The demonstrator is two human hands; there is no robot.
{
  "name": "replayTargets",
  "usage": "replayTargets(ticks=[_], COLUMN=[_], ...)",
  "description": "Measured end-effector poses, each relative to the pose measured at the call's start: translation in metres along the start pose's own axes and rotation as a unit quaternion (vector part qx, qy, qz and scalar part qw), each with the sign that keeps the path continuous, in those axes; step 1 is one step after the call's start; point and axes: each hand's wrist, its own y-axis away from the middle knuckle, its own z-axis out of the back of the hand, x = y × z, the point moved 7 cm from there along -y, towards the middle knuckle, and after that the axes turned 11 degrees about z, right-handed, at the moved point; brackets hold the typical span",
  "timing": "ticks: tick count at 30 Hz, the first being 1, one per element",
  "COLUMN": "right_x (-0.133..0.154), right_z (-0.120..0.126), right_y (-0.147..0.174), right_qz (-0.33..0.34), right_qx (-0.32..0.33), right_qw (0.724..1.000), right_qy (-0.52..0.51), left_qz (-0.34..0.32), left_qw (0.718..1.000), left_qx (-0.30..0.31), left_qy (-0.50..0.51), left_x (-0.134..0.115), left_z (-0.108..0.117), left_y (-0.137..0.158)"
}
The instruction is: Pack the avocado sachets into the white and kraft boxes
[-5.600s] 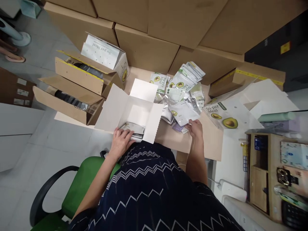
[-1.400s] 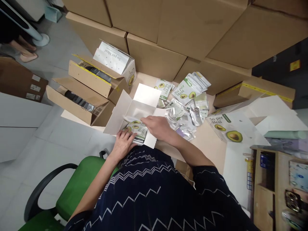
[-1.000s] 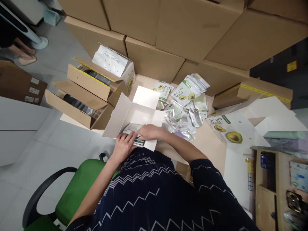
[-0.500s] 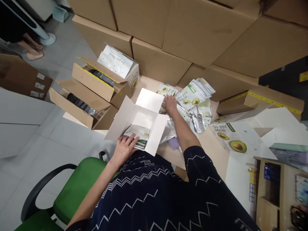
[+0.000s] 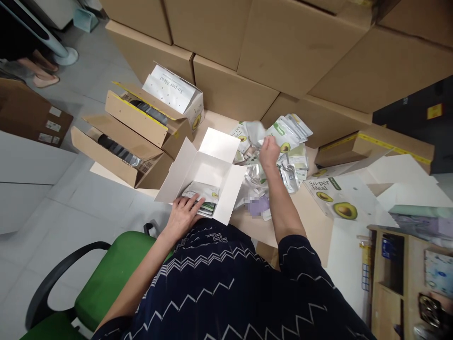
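An open white carton (image 5: 212, 168) with its flaps spread stands at the table's near edge. Several avocado-printed pouches (image 5: 201, 190) lie inside it. My left hand (image 5: 184, 212) grips the carton's near left side, its fingertips over the edge against the pouches. To the right of the carton, my right hand (image 5: 269, 152) is closed on a pale pouch (image 5: 255, 133), which is blurred and lifted above the pile. Around and under that hand lie loose silver pouches (image 5: 253, 177) and a fanned stack of "Su per Meal" pouches (image 5: 290, 130).
Two open brown boxes (image 5: 150, 177) with dark packs inside stand left, beside a printed white carton (image 5: 170, 89). Large brown cartons (image 5: 226, 87) wall off the back. An open avocado-printed box (image 5: 350, 198) lies right. A green chair (image 5: 116, 274) is at lower left; another person's feet (image 5: 46, 78) show far left.
My right hand has moved right and slightly toward me, lifting a pouch from the pile's left side. My left hand stays at the carton.
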Motion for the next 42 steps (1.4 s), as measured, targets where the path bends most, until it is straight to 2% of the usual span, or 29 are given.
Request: replayTargets(ticks=[2, 4, 6, 8, 10, 12, 14, 17, 19, 22, 25, 28, 29, 30, 32, 33, 34, 35, 36, 37, 39, 42], right_x=[0.017, 0.043, 0.075, 0.111, 0.146, 0.172, 0.185, 0.19, 0.191, 0.191, 0.191, 0.189, 0.181, 0.168, 0.125, 0.101, 0.08, 0.064, 0.049, 0.038, 0.02, 0.008], right_z=[0.049, 0.095, 0.128, 0.137, 0.121, 0.084, 0.04, -0.015, -0.038, -0.051, -0.046, -0.027, -0.019, -0.013, -0.006, -0.006, -0.012, -0.023, -0.04, -0.06, -0.095, -0.129], right_y=[0.01, 0.03, 0.055, 0.078, 0.098, 0.114, 0.124, 0.132, 0.136, 0.143, 0.145, 0.129, 0.112, 0.09, 0.037, 0.013, -0.007, -0.023, -0.035, -0.042, -0.045, -0.032], right_qz=[0.047, 0.104, 0.145, 0.189, 0.231, 0.262, 0.279, 0.298, 0.312, 0.315, 0.294, 0.277, 0.25, 0.211, 0.12, 0.091, 0.082, 0.082, 0.087, 0.097, 0.115, 0.127], right_qx=[-0.079, -0.117, -0.104, -0.039, 0.068, 0.179, 0.265, 0.336, 0.356, 0.369, 0.397, 0.425, 0.405, 0.358, 0.208, 0.128, 0.082, 0.078, 0.104, 0.147, 0.234, 0.315], right_qw=[0.993, 0.977, 0.964, 0.955, 0.943, 0.926, 0.911, 0.889, 0.877, 0.871, 0.861, 0.818, 0.815, 0.827, 0.886, 0.922, 0.952, 0.973, 0.985, 0.984, 0.962, 0.931], right_qy=[-0.07, -0.143, -0.195, -0.225, -0.231, -0.202, -0.147, -0.084, -0.079, -0.079, -0.121, -0.272, -0.332, -0.379, -0.396, -0.354, -0.285, -0.199, -0.111, -0.03, 0.076, 0.131], left_qz=[-0.005, -0.007, -0.006, -0.007, -0.011, -0.011, -0.017, -0.031, -0.016, 0.049, 0.085, 0.084, 0.084, 0.085, 0.086, 0.085, 0.084, 0.082, 0.079, 0.075, 0.071, 0.071], left_qw=[1.0, 1.0, 1.0, 1.0, 1.0, 0.999, 0.999, 0.994, 0.989, 0.986, 0.992, 0.994, 0.994, 0.994, 0.994, 0.994, 0.994, 0.994, 0.995, 0.995, 0.996, 0.995], left_qx=[-0.003, -0.004, -0.006, -0.012, -0.021, -0.029, -0.032, -0.053, -0.087, -0.11, -0.051, 0.007, 0.013, 0.012, 0.001, -0.004, -0.007, -0.009, -0.008, -0.005, 0.0, 0.0], left_qy=[0.002, 0.011, 0.016, 0.014, 0.009, 0.016, 0.04, 0.089, 0.115, 0.115, 0.08, 0.067, 0.069, 0.072, 0.074, 0.073, 0.071, 0.068, 0.066, 0.065, 0.062, 0.063], left_x=[0.0, -0.001, 0.0, -0.001, -0.001, 0.0, 0.001, 0.001, 0.002, 0.007, 0.008, 0.01, 0.011, 0.012, 0.013, 0.013, 0.012, 0.011, 0.011, 0.01, 0.009, 0.009], left_z=[0.001, 0.001, 0.001, 0.001, 0.002, 0.003, 0.006, 0.012, 0.019, 0.022, 0.015, 0.007, 0.007, 0.007, 0.008, 0.008, 0.008, 0.008, 0.008, 0.008, 0.007, 0.007], left_y=[0.0, 0.0, 0.0, 0.0, 0.0, 0.001, 0.003, 0.006, 0.003, -0.011, -0.031, -0.043, -0.044, -0.045, -0.044, -0.043, -0.043, -0.042, -0.042, -0.042, -0.041, -0.039])
